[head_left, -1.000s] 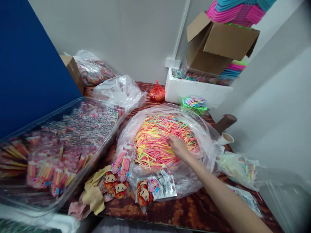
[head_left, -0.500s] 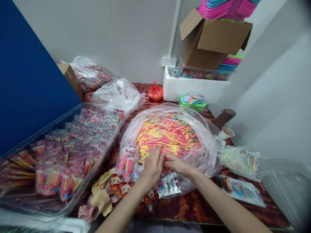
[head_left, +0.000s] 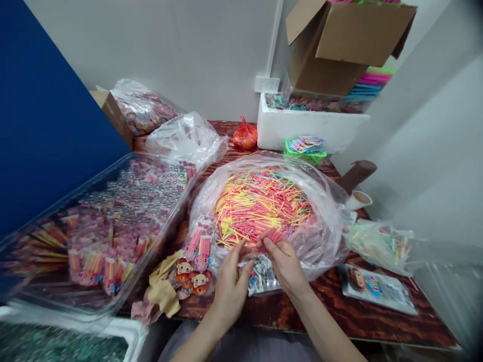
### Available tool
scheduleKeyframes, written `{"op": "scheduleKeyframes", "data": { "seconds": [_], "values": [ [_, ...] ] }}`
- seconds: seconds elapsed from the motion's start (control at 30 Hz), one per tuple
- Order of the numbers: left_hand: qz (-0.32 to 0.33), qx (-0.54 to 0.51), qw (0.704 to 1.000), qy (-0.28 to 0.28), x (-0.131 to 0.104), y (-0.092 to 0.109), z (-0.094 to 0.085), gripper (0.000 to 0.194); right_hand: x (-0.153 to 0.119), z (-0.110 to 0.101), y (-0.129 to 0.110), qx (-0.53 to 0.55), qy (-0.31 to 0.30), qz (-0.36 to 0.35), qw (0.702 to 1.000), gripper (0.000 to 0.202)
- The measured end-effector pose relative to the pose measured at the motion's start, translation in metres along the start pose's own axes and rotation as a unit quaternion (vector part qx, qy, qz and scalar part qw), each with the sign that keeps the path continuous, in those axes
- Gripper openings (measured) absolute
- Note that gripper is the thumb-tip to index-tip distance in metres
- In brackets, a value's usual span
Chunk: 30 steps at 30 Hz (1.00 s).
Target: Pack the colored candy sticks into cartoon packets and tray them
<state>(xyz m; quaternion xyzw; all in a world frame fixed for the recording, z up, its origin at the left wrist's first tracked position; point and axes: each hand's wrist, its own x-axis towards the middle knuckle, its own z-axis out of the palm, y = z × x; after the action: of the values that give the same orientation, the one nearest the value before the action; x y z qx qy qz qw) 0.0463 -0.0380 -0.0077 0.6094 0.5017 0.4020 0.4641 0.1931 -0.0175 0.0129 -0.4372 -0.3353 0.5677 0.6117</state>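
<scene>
My right hand (head_left: 285, 261) is closed around a small bundle of pink sticks (head_left: 274, 235), over the near edge of a large heap of thin pink and yellow sticks (head_left: 264, 203). The heap lies in a wide clear plastic bag (head_left: 324, 226). Just left of the bundle is my left hand (head_left: 231, 279), its thumb and fingers apart and nothing visible between them. Silvery printed packets (head_left: 260, 275) lie between and partly behind my hands. Left of them are filled stick packets (head_left: 204, 251) and packets printed with a cartoon face (head_left: 199, 282).
A clear tray (head_left: 151, 256) of filled packets stands at the left. Crumpled yellow gloves (head_left: 165, 296) lie beside it. Behind are a white foam box (head_left: 302, 125), a green basket (head_left: 311, 157) and a red bag (head_left: 245, 137). A paper cup (head_left: 358, 200) and a printed pouch (head_left: 377, 290) are right.
My hands were together at the near edge of the heap; they have now come apart, and the pink bundle shows in the right one. The view has shifted slightly.
</scene>
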Motion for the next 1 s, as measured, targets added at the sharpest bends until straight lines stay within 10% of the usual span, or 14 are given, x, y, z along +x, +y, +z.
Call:
{"op": "scheduleKeyframes", "data": {
  "seconds": [0.23, 0.5, 0.73, 1.0],
  "values": [
    [-0.055, -0.199, 0.978, 0.006, 0.019, 0.005, 0.017, 0.031, 0.001, 0.014, 0.001, 0.176, 0.048, 0.044, 0.982, 0.021],
    [-0.077, -0.182, 0.98, 0.025, 0.035, -0.002, 0.003, 0.025, 0.007, -0.032, 0.001, 0.185, 0.141, 0.015, 0.972, 0.021],
    [0.105, 0.048, 0.991, 0.066, 0.099, 0.033, 0.007, 0.021, -0.005, -0.008, 0.018, 0.087, 0.088, 0.033, 0.992, 0.021],
    [0.278, 0.242, 0.92, -0.134, 0.03, 0.031, 0.008, 0.059, -0.019, -0.003, 0.049, -0.07, 0.021, -0.047, 0.996, 0.031]
  ]
}}
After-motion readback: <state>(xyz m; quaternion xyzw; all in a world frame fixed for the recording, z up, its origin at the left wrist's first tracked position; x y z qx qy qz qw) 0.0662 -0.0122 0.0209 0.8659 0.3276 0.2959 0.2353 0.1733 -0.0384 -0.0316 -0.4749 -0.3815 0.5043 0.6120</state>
